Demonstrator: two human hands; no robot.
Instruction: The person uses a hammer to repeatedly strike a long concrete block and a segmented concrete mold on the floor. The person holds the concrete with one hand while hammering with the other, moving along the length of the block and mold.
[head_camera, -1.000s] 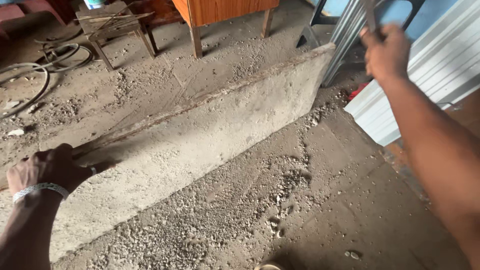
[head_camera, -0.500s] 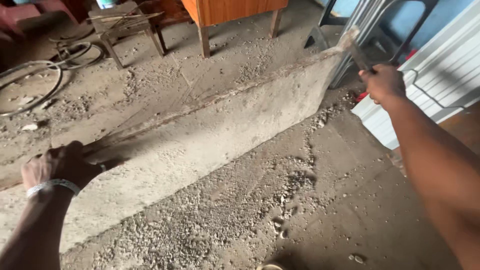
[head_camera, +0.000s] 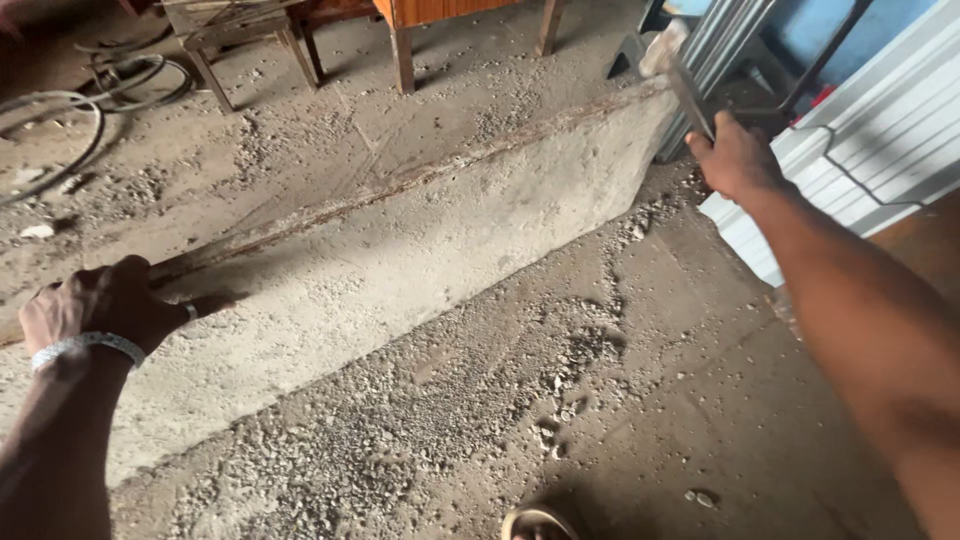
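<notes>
Left hand (head_camera: 105, 305): fingers curled closed, wrist low. Right hand (head_camera: 735, 160): arm extended forward, fist clenched.

Dusty concrete floor (head_camera: 700, 400) (strewn with rubble (head_camera: 420, 430)) carries a long concrete slab (head_camera: 400, 260).

Hands (head_camera: 105, 305) on slab (head_camera: 420, 250); hammer (head_camera: 680, 75)

A dusty concrete floor (head_camera: 640, 400) strewn with grit. Behind it stand wooden table legs (head_camera: 402, 55); left of those, coiled cables (head_camera: 60, 110); right of them, white corrugated sheets (head_camera: 880, 130) before a blue wall (head_camera: 830, 25).
</notes>
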